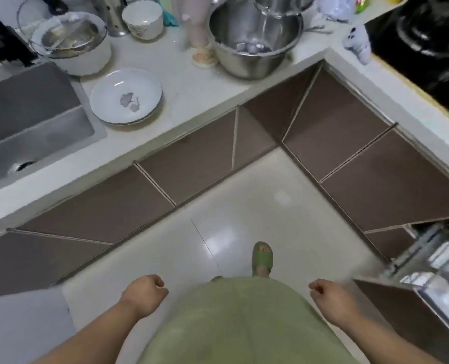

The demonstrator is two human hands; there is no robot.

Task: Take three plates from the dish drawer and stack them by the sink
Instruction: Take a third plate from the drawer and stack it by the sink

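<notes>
Floor (244, 195): we see pale glossy tiles, and one foot in a green slipper (262, 258) stands on them.
Tabletop (191, 82): it is white and turns a corner, with brown cabinet fronts below it.
Sink (29, 122): steel, set into the tabletop at the far left.
Dish drawer (433, 269): it stands pulled out at the lower right, and we see blurred white dishes inside.
Steel bowl (254, 40): it is large and sits near the tabletop corner, well apart from the plates.
Plates (126, 97): white, with a grey leaf mark, stacked on the tabletop just beside the sink; we cannot count them.
Left hand (144, 292): it is empty, with the fingers curled into a loose fist, low over the floor.
Right hand (328, 292): it is empty, the fingers curled in, near the drawer but not touching it.
</notes>
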